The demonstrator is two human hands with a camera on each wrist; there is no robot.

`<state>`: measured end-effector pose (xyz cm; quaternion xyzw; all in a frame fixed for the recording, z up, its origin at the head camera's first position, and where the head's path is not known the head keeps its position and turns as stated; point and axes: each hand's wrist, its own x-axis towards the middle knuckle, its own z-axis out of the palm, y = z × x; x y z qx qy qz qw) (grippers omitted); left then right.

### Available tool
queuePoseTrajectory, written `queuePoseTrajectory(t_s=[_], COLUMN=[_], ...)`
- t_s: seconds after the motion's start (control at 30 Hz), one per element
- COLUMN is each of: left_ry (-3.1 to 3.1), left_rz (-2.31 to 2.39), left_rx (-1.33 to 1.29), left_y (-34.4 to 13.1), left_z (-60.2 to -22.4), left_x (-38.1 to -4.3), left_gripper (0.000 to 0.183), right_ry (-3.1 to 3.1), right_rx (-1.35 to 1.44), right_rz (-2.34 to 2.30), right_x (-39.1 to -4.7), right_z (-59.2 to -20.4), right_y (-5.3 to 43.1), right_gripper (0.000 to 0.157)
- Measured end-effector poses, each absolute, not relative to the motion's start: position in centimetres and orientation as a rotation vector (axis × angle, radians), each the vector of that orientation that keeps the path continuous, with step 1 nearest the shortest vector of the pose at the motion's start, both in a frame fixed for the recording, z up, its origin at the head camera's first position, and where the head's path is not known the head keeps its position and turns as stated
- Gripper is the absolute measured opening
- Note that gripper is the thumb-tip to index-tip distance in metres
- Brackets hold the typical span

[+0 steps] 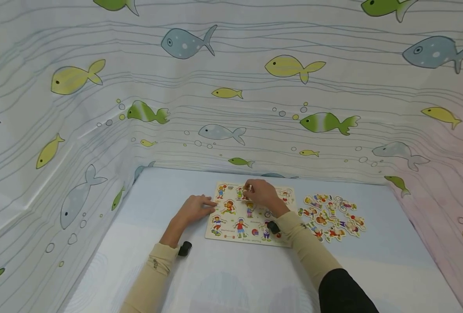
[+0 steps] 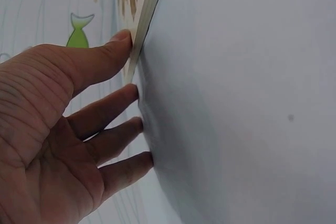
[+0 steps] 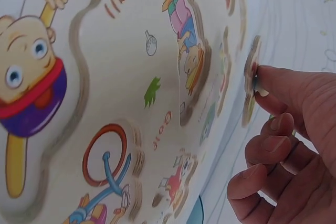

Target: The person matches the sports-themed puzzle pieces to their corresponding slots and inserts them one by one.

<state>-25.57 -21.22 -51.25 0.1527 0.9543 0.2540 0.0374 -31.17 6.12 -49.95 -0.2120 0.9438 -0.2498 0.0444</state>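
A wooden puzzle board (image 1: 230, 219) with cartoon children playing sports lies flat on the table. My left hand (image 1: 194, 211) is at the board's left edge. In the left wrist view, the thumb (image 2: 113, 51) rests against the board's edge while the other fingers, spread and fairly straight, touch the table. Over the far part of the board, my right hand (image 1: 262, 192) pinches a small wooden puzzle piece (image 3: 251, 80) between thumb and fingertips. That piece is edge-on in the right wrist view, above the board, so its picture is mostly hidden.
To the right of the board, several loose puzzle pieces (image 1: 321, 217) lie in a cluster. The pale table (image 1: 231, 282) meets fish-patterned walls (image 1: 255, 143) at the back and sides. Black wrist devices (image 1: 185, 248) sit on both forearms.
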Motion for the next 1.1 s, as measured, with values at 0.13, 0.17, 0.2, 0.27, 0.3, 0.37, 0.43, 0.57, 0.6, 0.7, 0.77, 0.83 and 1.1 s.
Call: queuePoseTrajectory(t_s=[0.13,0.17,0.2,0.27,0.3,0.37,0.43,0.57,0.6,0.7,0.77,0.83,1.1], left_ry=[2.928,2.929,2.93,2.929,2.93,2.935,2.932,2.943,2.944,2.953,2.955,2.954,2.948], left_rz=[0.768,0.762,0.758,0.755,0.757,0.759,0.766,0.753,0.753,0.741,0.743,0.75,0.744], left_rx=[0.464,0.457,0.454,0.448,0.448,0.457,0.46,0.48,0.481,0.49,0.494,0.497,0.489], left_y=[-21.3,-21.3,-21.4,-21.5,-21.6,-21.6,-21.6,-21.7,-21.7,-21.8,-21.7,-21.7,-21.4], left_z=[-51.5,-51.5,-51.6,-51.6,-51.6,-51.6,-51.6,-51.6,-51.6,-51.6,-51.6,-51.5,-51.7], left_x=[-25.5,-25.5,-25.5,-25.4,-25.3,-25.3,-25.2,-25.3,-25.3,-25.4,-25.5,-25.5,-25.8], left_gripper=[0.024,0.024,0.023,0.024,0.024,0.024,0.024,0.023,0.023,0.023,0.023,0.023,0.023], right_ry=[2.868,2.867,2.865,2.863,2.862,2.86,2.853,2.841,2.838,2.833,2.825,2.818,2.81], right_rx=[-0.668,-0.681,-0.688,-0.701,-0.704,-0.704,-0.702,-0.699,-0.7,-0.71,-0.715,-0.718,-0.697], right_rz=[-0.771,-0.77,-0.774,-0.774,-0.773,-0.773,-0.781,-0.776,-0.776,-0.772,-0.781,-0.787,-0.779], right_x=[-31.3,-31.3,-31.3,-31.4,-31.4,-31.4,-31.5,-31.6,-31.7,-31.9,-31.9,-32.0,-32.5], right_z=[-50.3,-50.4,-50.4,-50.5,-50.5,-50.5,-50.4,-50.2,-50.1,-49.9,-49.8,-49.8,-50.3], right_y=[5.5,5.3,5.1,4.7,4.5,4.2,3.8,3.0,2.8,2.3,2.0,1.8,1.2], right_gripper=[0.017,0.017,0.017,0.017,0.017,0.018,0.018,0.018,0.018,0.019,0.019,0.02,0.019])
